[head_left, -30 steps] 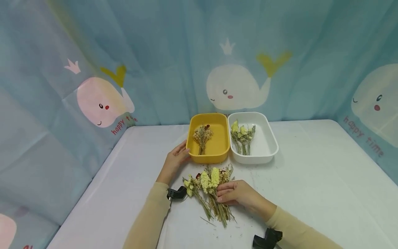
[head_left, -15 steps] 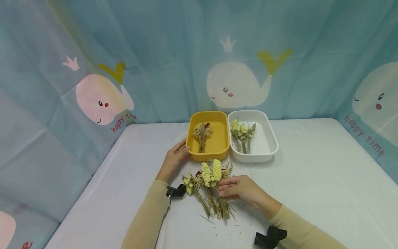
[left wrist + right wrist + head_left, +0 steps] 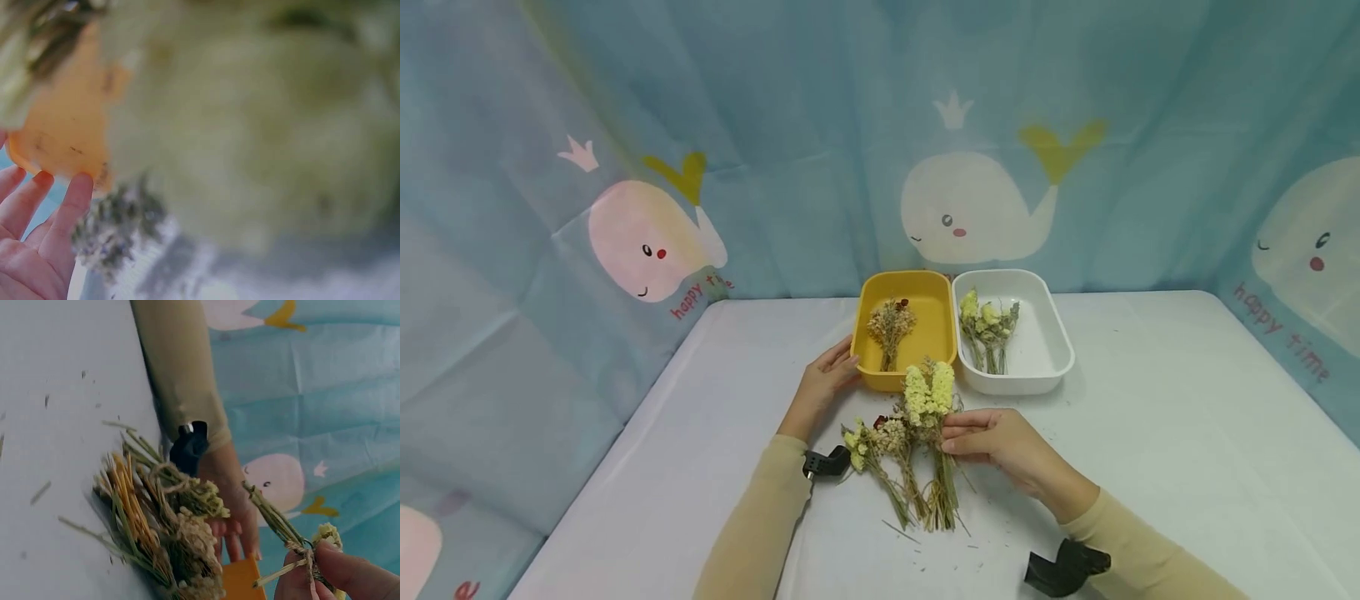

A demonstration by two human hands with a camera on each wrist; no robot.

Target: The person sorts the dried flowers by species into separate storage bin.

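My right hand [image 3: 1003,446] pinches a tied bunch of pale yellow dried flowers [image 3: 929,390] between thumb and fingers. In the right wrist view, twine [image 3: 307,555] wraps its stems [image 3: 275,515]. The bunch is raised over several other dried flower bunches [image 3: 891,442] on the table, its heads overlapping the yellow box's front rim in the head view. My left hand [image 3: 820,390] rests its extended fingers against the left side of the yellow box [image 3: 928,333]. Blurred pale flowers [image 3: 269,131] fill much of the left wrist view, hiding most of the box there.
A brownish dried bunch [image 3: 891,327] lies in the yellow box. Right beside it, a white box [image 3: 1037,342] holds yellow dried flowers [image 3: 988,325]. Loose stem bits [image 3: 901,531] are scattered on the white table [image 3: 1165,417]. A whale-print curtain [image 3: 820,125] hangs behind.
My right hand has lifted the yellow bunch from the pile, moving it up and slightly right toward the boxes. The left hand stays at the yellow box.
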